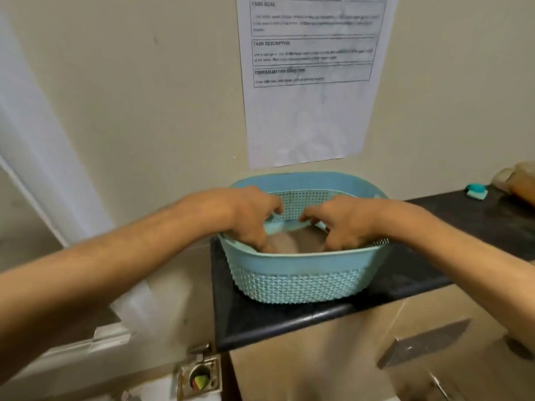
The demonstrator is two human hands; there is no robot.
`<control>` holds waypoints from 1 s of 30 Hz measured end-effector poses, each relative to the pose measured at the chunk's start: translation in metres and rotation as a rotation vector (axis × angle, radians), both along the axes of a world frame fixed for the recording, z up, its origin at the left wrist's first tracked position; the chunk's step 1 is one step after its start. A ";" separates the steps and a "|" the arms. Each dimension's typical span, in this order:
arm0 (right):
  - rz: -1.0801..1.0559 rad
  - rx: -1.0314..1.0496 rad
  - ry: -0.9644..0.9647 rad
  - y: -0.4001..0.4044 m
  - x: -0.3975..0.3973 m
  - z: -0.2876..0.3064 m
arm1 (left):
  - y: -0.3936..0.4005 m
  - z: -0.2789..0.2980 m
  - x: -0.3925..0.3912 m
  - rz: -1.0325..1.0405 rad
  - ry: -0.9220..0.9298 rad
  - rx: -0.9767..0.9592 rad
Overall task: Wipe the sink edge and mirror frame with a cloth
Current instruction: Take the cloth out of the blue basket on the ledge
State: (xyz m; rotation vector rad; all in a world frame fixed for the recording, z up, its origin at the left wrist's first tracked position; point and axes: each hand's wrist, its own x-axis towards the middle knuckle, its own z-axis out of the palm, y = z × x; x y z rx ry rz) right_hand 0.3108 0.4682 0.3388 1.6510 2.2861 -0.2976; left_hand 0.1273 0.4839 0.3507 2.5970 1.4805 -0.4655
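A light blue plastic basket [301, 285] stands on the left end of a black counter [405, 279], against the wall. Both my hands reach down into it. My left hand [254, 215] is at the basket's left side, my right hand [344, 221] at its right, fingers curled downward. Between them lies a blurred pinkish-brown cloth [292, 241] on the basket's bottom. My fingertips touch or nearly touch the cloth; whether either hand grips it cannot be told. No sink or mirror is in view.
A printed task sheet [312, 82] is stuck on the beige wall above the basket. A small teal object [477, 191] and a brownish bundle [518, 180] lie at the counter's far right. A floor drain [199, 377] sits below, left of the cabinet [376, 357].
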 end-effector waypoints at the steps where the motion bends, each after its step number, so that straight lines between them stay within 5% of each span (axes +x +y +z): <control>1: -0.006 -0.013 -0.003 -0.002 -0.001 -0.002 | -0.003 -0.003 0.000 0.002 0.008 -0.013; 13: -0.027 0.135 0.070 -0.038 -0.004 -0.005 | -0.038 -0.009 0.003 -0.012 0.190 0.061; 19: 0.022 0.280 0.126 -0.041 -0.002 -0.003 | -0.028 -0.002 0.006 0.193 -0.220 0.040; 24: 0.010 0.355 0.259 -0.039 0.004 0.004 | -0.024 -0.005 0.003 0.168 -0.458 0.065; 30: -0.045 0.422 0.409 -0.057 0.008 0.021 | -0.032 0.018 -0.008 0.207 -0.897 -0.164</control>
